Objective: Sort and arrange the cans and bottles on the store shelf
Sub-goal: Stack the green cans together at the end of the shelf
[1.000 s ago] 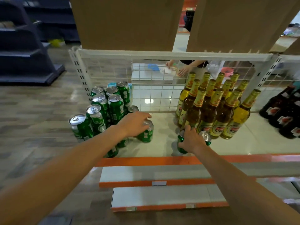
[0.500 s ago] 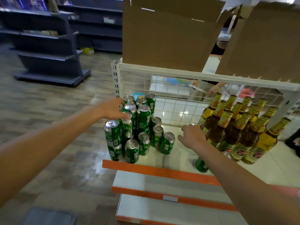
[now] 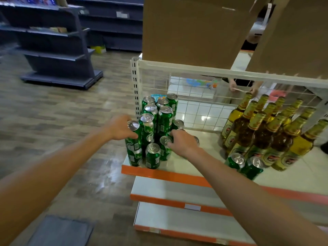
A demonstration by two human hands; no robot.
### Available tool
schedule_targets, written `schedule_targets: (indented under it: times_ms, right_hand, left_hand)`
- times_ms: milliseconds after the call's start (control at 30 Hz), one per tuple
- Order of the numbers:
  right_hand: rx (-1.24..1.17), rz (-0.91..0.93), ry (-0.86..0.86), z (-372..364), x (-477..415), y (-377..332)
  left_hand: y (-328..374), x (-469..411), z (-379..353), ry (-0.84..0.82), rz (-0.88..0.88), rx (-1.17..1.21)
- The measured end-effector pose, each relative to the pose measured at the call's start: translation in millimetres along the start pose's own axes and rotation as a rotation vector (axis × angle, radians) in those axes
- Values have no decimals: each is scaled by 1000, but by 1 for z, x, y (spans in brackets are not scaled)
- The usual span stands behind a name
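Front edge of shelf [image 3: 186, 167], right of centre: two stray cans [image 3: 245, 165] upright, touching the bottles [image 3: 266, 132]. They lie right of the right hand [image 3: 182, 142], the nearer one; its fingers curl over low cans [image 3: 166, 141], grip hidden. Left hand [image 3: 120, 128] clasps the top can [image 3: 134, 134] at the front-left corner.

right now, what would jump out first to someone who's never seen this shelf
The stack of green cans crowding the shelf's left end grabs you, the left hand gripping a top can and the right hand on lower ones. To the right stands a block of amber bottles with two loose cans in front.
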State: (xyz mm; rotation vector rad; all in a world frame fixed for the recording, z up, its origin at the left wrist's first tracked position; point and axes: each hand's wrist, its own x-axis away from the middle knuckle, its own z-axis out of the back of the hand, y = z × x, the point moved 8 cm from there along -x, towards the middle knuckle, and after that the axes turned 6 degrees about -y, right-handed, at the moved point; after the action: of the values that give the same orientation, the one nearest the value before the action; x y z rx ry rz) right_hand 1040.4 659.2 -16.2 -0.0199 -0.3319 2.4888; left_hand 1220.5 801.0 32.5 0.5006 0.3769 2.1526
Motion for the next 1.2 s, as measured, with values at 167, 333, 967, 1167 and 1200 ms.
schedule_targets:
  times_ms: [167,333,967,1167,1200]
  right_hand:
    - [-331,188,2,17,12,-27]
    - [-582,181,78,36,34,-4]
    - [175,-201,-153,-11,74,201]
    - [275,-224,-258,-25,70,197]
    - [281,-234,-274,-26,69,197]
  left_hand:
    - [49,13,15,-8,-87,-103]
    - [121,12,-12,-87,-247,-22]
    - [139,-19,-2,233,-313,-131]
    - [74,-32,9,163,5,-114]
    - [67,-34,4,108,32,-128]
